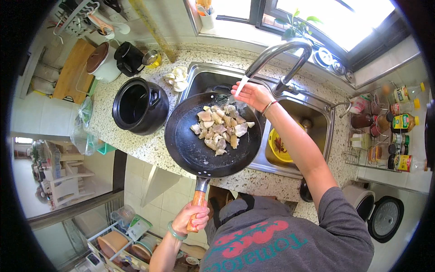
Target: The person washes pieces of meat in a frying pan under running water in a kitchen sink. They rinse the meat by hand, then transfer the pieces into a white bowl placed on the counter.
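My left hand [192, 216] is wrapped round the wooden handle of a black wok [190, 158], a green bangle on the wrist. The wok rests over the sink's near left edge. Chunks of pale meat [219, 127] lie in its middle. My right hand [254, 96] is open, palm up and fingers stretched, at the far right of the wok's rim. A white stream of water [242, 85] falls onto its fingers from the curved metal faucet [290, 44].
Left of the wok stand a black clay pot [140, 106] and a black jug [129, 59]. Garlic bulbs [176, 80] lie behind. A yellow colander [277, 152] sits in the right basin of the sink [319, 136]. Bottled seasonings fill a wire rack [358, 152] at the right.
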Demonstrator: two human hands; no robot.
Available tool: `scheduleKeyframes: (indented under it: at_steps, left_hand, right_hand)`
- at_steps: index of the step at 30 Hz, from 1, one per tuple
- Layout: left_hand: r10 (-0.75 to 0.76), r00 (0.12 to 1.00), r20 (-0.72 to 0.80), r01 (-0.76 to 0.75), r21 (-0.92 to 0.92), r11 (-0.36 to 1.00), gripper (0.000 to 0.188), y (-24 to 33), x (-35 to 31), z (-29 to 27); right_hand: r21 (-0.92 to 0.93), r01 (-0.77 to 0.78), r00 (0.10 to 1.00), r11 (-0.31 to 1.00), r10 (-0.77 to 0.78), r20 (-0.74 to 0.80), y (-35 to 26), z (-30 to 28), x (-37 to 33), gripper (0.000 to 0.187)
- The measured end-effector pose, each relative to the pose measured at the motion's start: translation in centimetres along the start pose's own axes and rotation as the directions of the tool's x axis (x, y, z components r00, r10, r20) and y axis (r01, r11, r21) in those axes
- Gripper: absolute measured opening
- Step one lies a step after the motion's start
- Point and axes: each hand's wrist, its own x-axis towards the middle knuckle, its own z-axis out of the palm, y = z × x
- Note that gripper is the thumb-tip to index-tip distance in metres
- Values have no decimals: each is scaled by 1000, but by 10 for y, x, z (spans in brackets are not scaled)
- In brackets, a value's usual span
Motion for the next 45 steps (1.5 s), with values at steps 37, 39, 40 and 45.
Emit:
scheduleKeyframes:
  at_steps: [37, 39, 40, 45]
  left_hand:
    - [-235, 972, 18, 231, 126, 965, 8, 102, 59, -24]
    - [-267, 964, 6, 265, 126, 956, 7, 116, 58, -26]
    - [-289, 957, 6, 286, 124, 950, 7, 123, 59, -30]
    - [-376, 926, -18, 370, 231, 900, 13, 165, 74, -42]
  right_hand:
    - [6, -126, 939, 992, 121, -323, 72, -25, 41, 34]
    - [12, -126, 951, 992, 125, -283, 71, -23, 44, 34]
    - [5, -128, 954, 992, 125, -272, 69, -24, 45, 35]
    - [-180, -156, 937, 971, 88, -339, 63, -41, 39, 34]
